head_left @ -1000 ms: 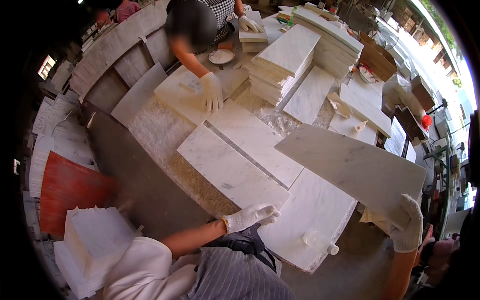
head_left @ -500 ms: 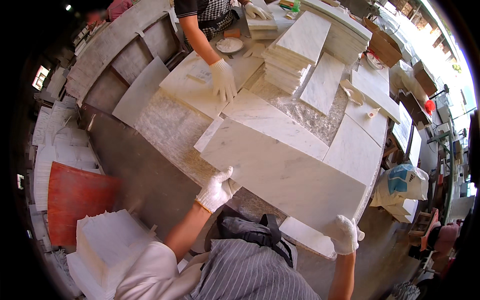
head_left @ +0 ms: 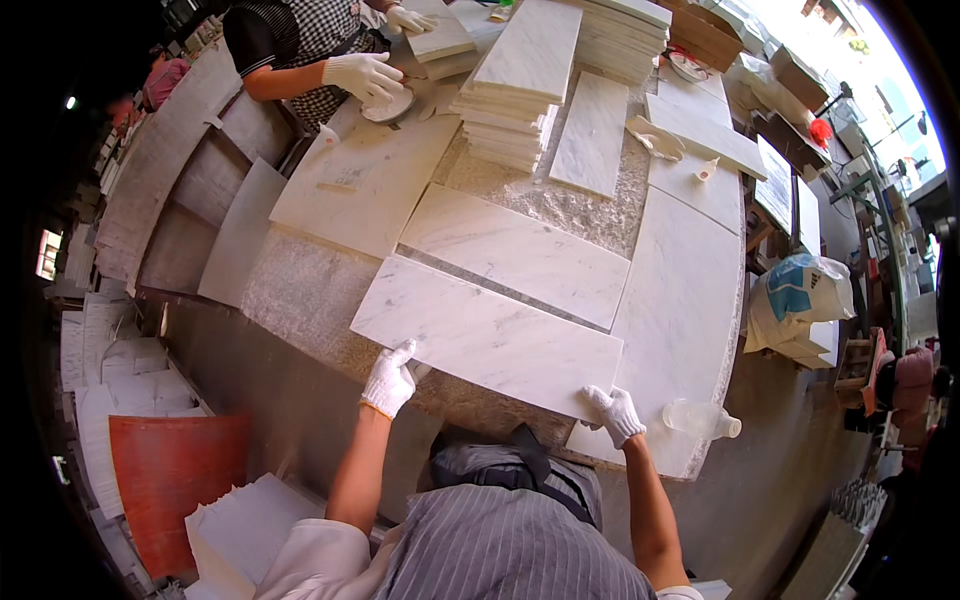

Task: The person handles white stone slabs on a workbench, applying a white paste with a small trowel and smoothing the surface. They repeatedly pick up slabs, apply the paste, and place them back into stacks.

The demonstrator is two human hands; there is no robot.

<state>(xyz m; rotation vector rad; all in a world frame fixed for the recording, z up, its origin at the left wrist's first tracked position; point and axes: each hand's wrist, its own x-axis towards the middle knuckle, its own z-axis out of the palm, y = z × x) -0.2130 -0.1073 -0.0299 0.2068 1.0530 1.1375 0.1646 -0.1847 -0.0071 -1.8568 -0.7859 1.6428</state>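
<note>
A long white marble slab (head_left: 490,335) with grey veins lies at the near side of the work table. My left hand (head_left: 391,378), in a white knit glove, grips its near left edge with the thumb on top. At the near right corner my right hand (head_left: 614,414), gloved too, holds the slab, its fingers partly hidden beneath. Just beyond, a second marble slab (head_left: 515,252) lies nearly parallel, with a narrow gap between the two. Close to my right hand, a clear plastic bottle (head_left: 702,420) lies on its side.
Across the table a co-worker's gloved hand (head_left: 363,78) is above a white bowl (head_left: 388,106). A tall stack of marble slabs (head_left: 510,110) stands at the back. A wide pale slab (head_left: 350,195) lies left, and a glove (head_left: 655,138) and small white bottle (head_left: 706,170) lie right.
The slab in my hands has moved down to the table, leaving a gap before the slab behind it. The bottle is now uncovered. The co-worker's hand has drawn back toward the bowl.
</note>
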